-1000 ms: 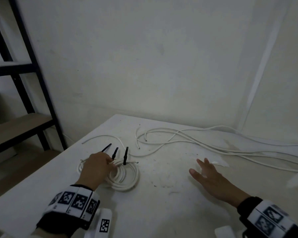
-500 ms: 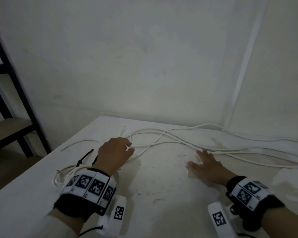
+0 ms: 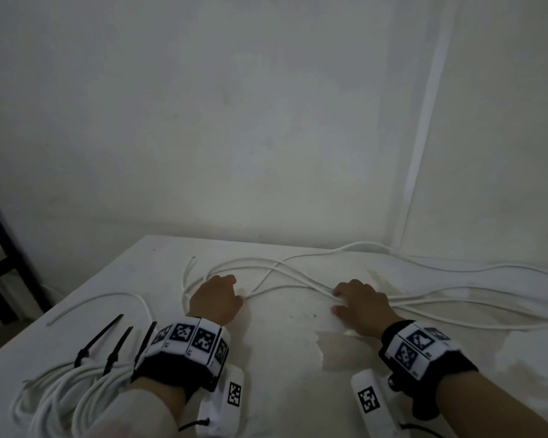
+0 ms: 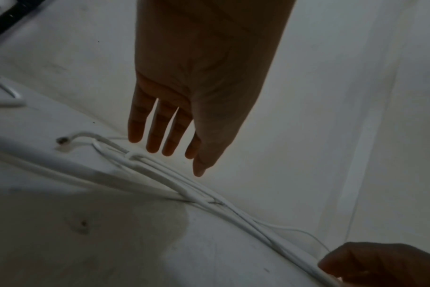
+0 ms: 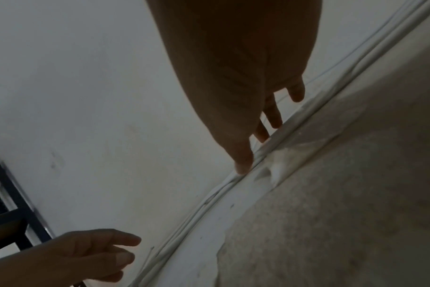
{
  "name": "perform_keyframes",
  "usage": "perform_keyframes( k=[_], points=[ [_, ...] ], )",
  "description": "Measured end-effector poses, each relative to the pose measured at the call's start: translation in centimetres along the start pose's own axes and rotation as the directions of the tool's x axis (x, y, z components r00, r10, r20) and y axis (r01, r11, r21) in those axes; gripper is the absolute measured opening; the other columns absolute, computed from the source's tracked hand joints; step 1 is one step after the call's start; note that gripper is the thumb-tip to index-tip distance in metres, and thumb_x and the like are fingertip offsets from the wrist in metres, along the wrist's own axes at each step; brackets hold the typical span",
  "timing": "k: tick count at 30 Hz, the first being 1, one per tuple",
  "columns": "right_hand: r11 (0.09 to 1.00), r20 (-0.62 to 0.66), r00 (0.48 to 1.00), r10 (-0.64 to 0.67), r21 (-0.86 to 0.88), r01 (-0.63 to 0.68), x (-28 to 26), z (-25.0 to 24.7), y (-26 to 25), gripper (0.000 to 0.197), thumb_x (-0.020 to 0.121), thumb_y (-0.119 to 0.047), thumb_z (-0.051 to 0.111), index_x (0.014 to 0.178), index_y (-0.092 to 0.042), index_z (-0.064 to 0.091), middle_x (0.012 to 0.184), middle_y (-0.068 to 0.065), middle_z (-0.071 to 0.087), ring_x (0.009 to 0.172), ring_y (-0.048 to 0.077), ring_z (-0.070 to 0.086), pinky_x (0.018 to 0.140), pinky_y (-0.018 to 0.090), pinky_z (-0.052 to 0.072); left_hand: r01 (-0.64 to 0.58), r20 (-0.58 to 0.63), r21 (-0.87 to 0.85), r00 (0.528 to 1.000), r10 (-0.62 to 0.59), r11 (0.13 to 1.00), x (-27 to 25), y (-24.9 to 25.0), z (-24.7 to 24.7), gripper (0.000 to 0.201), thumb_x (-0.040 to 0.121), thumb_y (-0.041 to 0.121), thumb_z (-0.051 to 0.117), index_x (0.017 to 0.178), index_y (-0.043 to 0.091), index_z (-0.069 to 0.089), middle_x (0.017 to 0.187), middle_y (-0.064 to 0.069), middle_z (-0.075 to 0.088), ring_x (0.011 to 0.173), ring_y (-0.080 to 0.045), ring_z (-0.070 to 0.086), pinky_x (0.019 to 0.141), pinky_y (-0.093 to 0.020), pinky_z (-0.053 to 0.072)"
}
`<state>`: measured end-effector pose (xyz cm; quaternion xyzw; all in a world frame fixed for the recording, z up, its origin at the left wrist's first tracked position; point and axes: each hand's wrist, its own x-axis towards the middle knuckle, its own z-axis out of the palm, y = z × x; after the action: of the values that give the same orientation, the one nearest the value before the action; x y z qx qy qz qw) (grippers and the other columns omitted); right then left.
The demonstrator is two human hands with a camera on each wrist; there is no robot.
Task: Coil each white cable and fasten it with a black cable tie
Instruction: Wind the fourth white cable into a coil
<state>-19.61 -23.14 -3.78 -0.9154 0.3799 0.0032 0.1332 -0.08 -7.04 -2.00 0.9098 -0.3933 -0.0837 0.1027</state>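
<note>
Several loose white cables [image 3: 279,270] sprawl across the back of the white table [image 3: 276,390]. My left hand [image 3: 234,289] hovers over their left end with straight fingers [image 4: 157,143], just above the strands [image 4: 160,174] and holding nothing. My right hand [image 3: 337,301] lies on the bundle further right, its fingertips [image 5: 243,167] touching the strands [image 5: 209,196] without closing round them. A coiled white cable [image 3: 54,393] lies at the near left under my left forearm. Three black cable ties [image 3: 97,341] stick up from it.
A black shelf frame [image 3: 0,248] stands beyond the table's left edge. White walls meet in a corner behind the table. One separate white cable [image 3: 102,300] arcs near the left edge. A peeled patch [image 3: 332,352] marks the tabletop by my right wrist.
My left hand has let go of the tied coil and moved forward and right to the loose cables. My right hand has slid forward onto the same bundle.
</note>
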Motion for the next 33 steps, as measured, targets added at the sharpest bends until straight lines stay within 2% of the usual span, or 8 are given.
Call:
perform_keyframes(
  k=[6, 13, 16, 19, 23, 27, 30, 33],
  points=[
    [1.0, -0.066, 0.998, -0.003, -0.026, 0.001, 0.5, 0.3, 0.5, 0.01, 0.093, -0.025, 0.047, 0.093, -0.015, 0.049, 0.119, 0.008, 0.044, 0.109, 0.025, 0.043, 0.089, 0.035, 0.036, 0.069, 0.099, 0.047, 0.992, -0.073, 0.997, 1.2, -0.1, 1.4, 0.046, 0.095, 0.027, 0.043, 0.138, 0.013, 0.036, 0.14, -0.014, 0.039, 0.128, -0.03, 0.041, 0.104, -0.037, 0.037],
    [0.969, -0.164, 0.981, -0.108, 0.202, 0.141, -2.2, -1.2, 2.1, 0.015, 0.096, -0.021, 0.044, 0.082, -0.024, 0.04, 0.097, -0.002, 0.047, 0.094, 0.019, 0.05, 0.075, 0.026, 0.033, 0.124, 0.08, 0.038, 0.989, -0.127, 0.992, 1.2, -0.8, 1.4, 0.045, 0.093, 0.027, 0.045, 0.135, 0.012, 0.036, 0.14, -0.016, 0.036, 0.13, -0.032, 0.037, 0.106, -0.039, 0.035],
    [0.883, -0.311, 0.933, -0.181, 0.367, 0.294, -4.3, -2.7, 2.3, 0.026, 0.095, -0.017, 0.046, 0.073, -0.029, 0.04, 0.076, -0.008, 0.049, 0.068, 0.004, 0.045, 0.064, 0.015, 0.037, 0.103, 0.068, 0.037, 0.992, -0.106, 0.994, 0.7, -0.4, 1.5, 0.064, 0.093, 0.03, 0.048, 0.146, 0.015, 0.016, 0.148, -0.016, 0.023, 0.135, -0.033, 0.028, 0.108, -0.041, 0.032],
    [0.81, -0.464, 0.84, -0.28, 0.356, 0.466, -6.1, -4.4, 2.0, 0.019, 0.091, -0.018, 0.055, 0.08, -0.032, 0.05, 0.075, -0.013, 0.052, 0.071, -0.002, 0.05, 0.065, 0.008, 0.037, -0.018, 0.078, -0.053, 0.997, 0.022, 0.998, 0.0, 1.1, 1.5, 0.083, 0.091, 0.033, 0.053, 0.148, 0.03, -0.007, 0.155, -0.014, 0.004, 0.14, -0.035, 0.014, 0.11, -0.048, 0.026],
    [0.71, -0.579, 0.764, -0.283, 0.41, 0.573, -8.2, -6.7, 1.4, 0.01, 0.083, -0.029, 0.05, 0.084, -0.033, 0.059, 0.08, -0.01, 0.062, 0.077, -0.001, 0.055, 0.067, 0.006, 0.038, -0.119, 0.126, -0.068, 0.984, 0.127, 0.991, -0.5, 2.7, 2.0, 0.056, 0.095, 0.041, 0.042, 0.146, 0.033, 0.021, 0.155, -0.009, 0.01, 0.142, -0.031, 0.012, 0.112, -0.046, 0.024],
    [0.681, -0.693, 0.693, -0.197, 0.412, 0.605, -9.5, -8.8, 2.2, 0.009, 0.082, -0.025, 0.051, 0.079, -0.028, 0.059, 0.074, -0.003, 0.063, 0.074, 0.011, 0.056, 0.061, 0.009, 0.038, -0.206, 0.082, -0.03, 0.975, 0.207, 0.978, -0.6, 3.6, 1.9, 0.032, 0.1, 0.028, 0.031, 0.114, 0.008, 0.053, 0.117, -0.015, 0.055, 0.111, -0.029, 0.051, 0.088, -0.031, 0.038],
    [0.758, -0.742, 0.653, -0.151, 0.338, 0.559, -9.7, -9.7, 4.2, 0.009, 0.087, -0.015, 0.057, 0.079, -0.015, 0.061, 0.072, 0.0, 0.06, 0.07, 0.001, 0.054, 0.061, 0.004, 0.037, -0.274, -0.046, -0.141, 0.962, 0.27, 0.951, -1.1, 3.5, 1.5, 0.023, 0.1, 0.023, 0.032, 0.08, 0.017, 0.041, 0.077, -0.002, 0.047, 0.085, -0.025, 0.051, 0.068, -0.027, 0.031],
    [0.832, -0.774, 0.632, -0.039, 0.325, 0.45, -10.0, -11.0, 6.5, 0.009, 0.088, -0.004, 0.057, 0.082, -0.003, 0.064, 0.075, 0.011, 0.06, 0.067, 0.009, 0.052, 0.062, 0.003, 0.036, -0.293, -0.076, -0.139, 0.956, 0.285, 0.946, -1.6, 2.5, 1.0, 0.032, 0.1, 0.021, 0.032, 0.068, 0.023, 0.029, 0.069, 0.003, 0.044, 0.078, -0.019, 0.047, 0.064, -0.028, 0.029]
  ],
)
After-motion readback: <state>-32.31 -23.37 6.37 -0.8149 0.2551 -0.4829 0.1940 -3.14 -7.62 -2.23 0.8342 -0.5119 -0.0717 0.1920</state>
